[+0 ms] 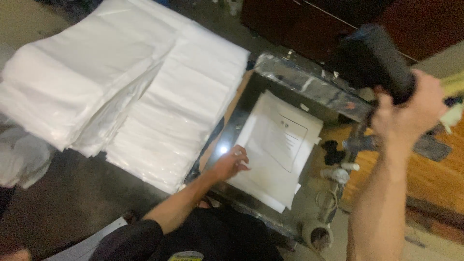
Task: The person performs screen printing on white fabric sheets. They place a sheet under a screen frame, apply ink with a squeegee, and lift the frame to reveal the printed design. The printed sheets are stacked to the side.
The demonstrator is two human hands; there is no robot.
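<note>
- Resting flat on a white bag [278, 154], the left hand [231, 163] has its fingers spread and pressed on the bag's left edge; it clamps nothing.
- The white bag lies on the dark, glossy base plate [237, 126] of a press, tilted against the plate's edges, with a faint printed rectangle near its middle.
- A bright spot of reflected light shows on the plate just beside the left hand's knuckles.
- The right hand [411, 116] is raised at the right of the view, its fingers wrapped tightly around a thick black handle [374, 60] that slants up and to the left.
- Below that handle a silvery, foil-wrapped upper plate [309, 87] stands lifted along the far edge of the base plate, well apart from the bag.
- Two broad stacks of white bags [145, 92] lie to the left of the press, one partly overlapping the other; the nearer stack sits just beside the base plate's left edge.
- A roll of tape [317, 235] stands near the lower right corner of the press, with a loose cord and a small white fitting above it.
- A wooden surface [425, 179] shows to the right, under the raised forearm.
- The person's black sleeve [140, 237] covers the left upper arm at the bottom of the view.
- Dark red cabinet fronts [299, 24] run along the top.
</note>
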